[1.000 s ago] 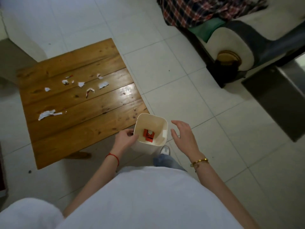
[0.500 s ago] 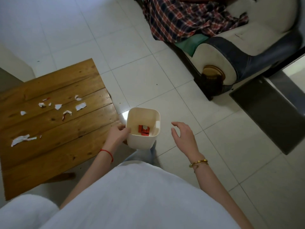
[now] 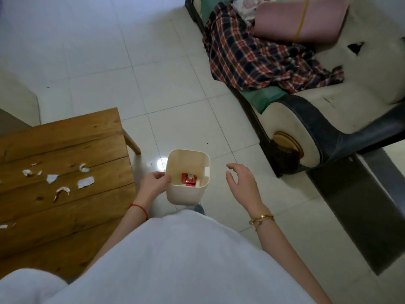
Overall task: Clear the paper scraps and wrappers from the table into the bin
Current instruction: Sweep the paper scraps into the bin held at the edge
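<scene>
A cream square bin [image 3: 198, 156] is held just right of the wooden table [image 3: 65, 205], above the tiled floor. My left hand [image 3: 154, 184] grips its left rim. Inside the bin lies a red wrapper [image 3: 188, 179] with a white scrap on it. My right hand [image 3: 242, 184] hovers open to the right of the bin, apart from it. Several white and red-edged paper scraps [image 3: 86, 182] lie scattered on the left part of the table, and one more scrap [image 3: 4, 226] sits at the frame's left edge.
A worn cream and black sofa [image 3: 311, 119] with a plaid cloth [image 3: 258, 55] and a pink cushion [image 3: 300, 18] stands at the right. A dark low surface [image 3: 361, 205] lies beside it. White floor tiles [image 3: 131, 62] stretch behind the table.
The view has swung right and up, so the table and scraps slid to the left. My left hand still holds the bin, which has moved off the table's corner to its right side.
</scene>
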The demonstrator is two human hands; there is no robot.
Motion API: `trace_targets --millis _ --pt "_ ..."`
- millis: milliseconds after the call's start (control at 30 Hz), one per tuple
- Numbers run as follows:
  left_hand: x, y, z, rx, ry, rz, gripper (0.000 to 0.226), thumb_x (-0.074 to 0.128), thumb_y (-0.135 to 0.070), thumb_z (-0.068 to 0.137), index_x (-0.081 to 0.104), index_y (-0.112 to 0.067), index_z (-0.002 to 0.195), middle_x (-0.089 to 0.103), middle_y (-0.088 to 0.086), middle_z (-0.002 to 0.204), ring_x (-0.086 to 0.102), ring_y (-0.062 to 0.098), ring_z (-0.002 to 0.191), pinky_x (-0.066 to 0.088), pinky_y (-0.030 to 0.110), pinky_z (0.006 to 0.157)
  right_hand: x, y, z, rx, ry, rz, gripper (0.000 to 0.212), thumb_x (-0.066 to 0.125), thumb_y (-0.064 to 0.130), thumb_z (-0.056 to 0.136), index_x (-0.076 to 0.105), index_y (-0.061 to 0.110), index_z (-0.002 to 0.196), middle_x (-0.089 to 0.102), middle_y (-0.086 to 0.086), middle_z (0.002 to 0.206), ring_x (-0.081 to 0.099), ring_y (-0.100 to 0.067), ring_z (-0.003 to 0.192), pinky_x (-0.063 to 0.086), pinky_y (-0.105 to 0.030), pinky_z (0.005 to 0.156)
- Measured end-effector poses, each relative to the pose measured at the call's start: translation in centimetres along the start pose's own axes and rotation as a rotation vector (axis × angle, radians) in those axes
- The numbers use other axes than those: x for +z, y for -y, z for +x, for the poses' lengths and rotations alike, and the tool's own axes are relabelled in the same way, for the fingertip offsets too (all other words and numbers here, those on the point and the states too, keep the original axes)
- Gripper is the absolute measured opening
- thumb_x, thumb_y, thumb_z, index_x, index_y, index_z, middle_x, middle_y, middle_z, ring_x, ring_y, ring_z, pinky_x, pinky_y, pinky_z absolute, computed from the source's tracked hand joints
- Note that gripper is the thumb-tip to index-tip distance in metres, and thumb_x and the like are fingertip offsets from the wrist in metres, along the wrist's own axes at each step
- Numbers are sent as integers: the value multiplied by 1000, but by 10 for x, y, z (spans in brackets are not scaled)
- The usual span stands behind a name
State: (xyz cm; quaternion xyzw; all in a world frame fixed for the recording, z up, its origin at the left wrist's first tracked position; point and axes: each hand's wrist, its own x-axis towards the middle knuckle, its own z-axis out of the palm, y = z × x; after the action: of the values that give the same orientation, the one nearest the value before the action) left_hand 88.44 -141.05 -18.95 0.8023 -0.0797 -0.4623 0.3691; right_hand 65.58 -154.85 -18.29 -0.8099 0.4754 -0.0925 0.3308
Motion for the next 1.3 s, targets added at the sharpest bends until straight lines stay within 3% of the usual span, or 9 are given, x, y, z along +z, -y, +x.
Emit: trace_targets --millis 67,167,267,533,667,767,1067,1167,1300 --pt "-1 -23 18 12 -30 0 31 59 -20 80 69 -5 105 67 26 105 64 40 94 53 45 85 -8 8 44 -42 17 -1 30 48 25 97 57 17 124 60 1 124 50 -16 119 38 -26 100" --pt "-7 -53 39 27 -99 -35 35 57 -22 79 68 -7 109 71 16 102 65 27 94 50 31 74 -13 25 103 -113 71 -7 31 49 25 97 56 15 125 60 0 125 50 -16 119 38 -25 101" --pt "-15 -73 55 -3 -187 -95 36 59 -22 82 67 -8 114 70 10 107 64 25 101 52 34 86 -11 45 156 -199 135 -18 30 49 24 96 57 15 124 60 -1 124 51 -17 118 39 -27 100" --pt "-23 -89 91 -157 -442 -321 39 62 -16 83 62 -6 121 65 7 111 57 19 98 45 29 81 18 96 285 -455 418 -87 30 49 25 97 57 14 124 60 -1 124 52 -17 117 38 -25 99" --pt "-15 -93 102 -251 -568 -471 39 62 -16 80 63 -8 119 63 1 100 56 15 89 42 21 63 37 132 345 -643 577 -164 30 49 27 96 57 16 124 60 1 124 52 -15 117 36 -22 97" --pt "-3 -99 105 -321 -696 -611 37 63 -19 76 66 -11 112 66 0 96 60 15 88 44 22 63 47 160 384 -782 697 -219 30 49 27 96 57 17 124 60 0 125 52 -16 116 39 -26 97" --pt "31 -118 125 -517 -992 -922 38 63 -17 75 67 -11 112 71 6 100 63 22 91 44 24 63 97 222 440 -1152 931 -323 31 50 28 96 57 16 123 60 -3 124 54 -19 113 40 -27 94" --pt "37 -119 131 -559 -1043 -988 37 63 -16 75 68 -9 111 72 8 102 65 24 95 47 27 72 116 239 441 -1231 988 -336 32 49 29 95 58 16 123 61 -4 123 55 -19 112 43 -30 94" --pt "37 -116 136 -601 -1064 -1059 21 60 -20 72 72 -22 89 74 2 88 65 20 84 45 25 67 149 261 434 -1311 1067 -374 30 49 27 95 57 12 119 62 -7 116 56 -22 105 44 -29 86"
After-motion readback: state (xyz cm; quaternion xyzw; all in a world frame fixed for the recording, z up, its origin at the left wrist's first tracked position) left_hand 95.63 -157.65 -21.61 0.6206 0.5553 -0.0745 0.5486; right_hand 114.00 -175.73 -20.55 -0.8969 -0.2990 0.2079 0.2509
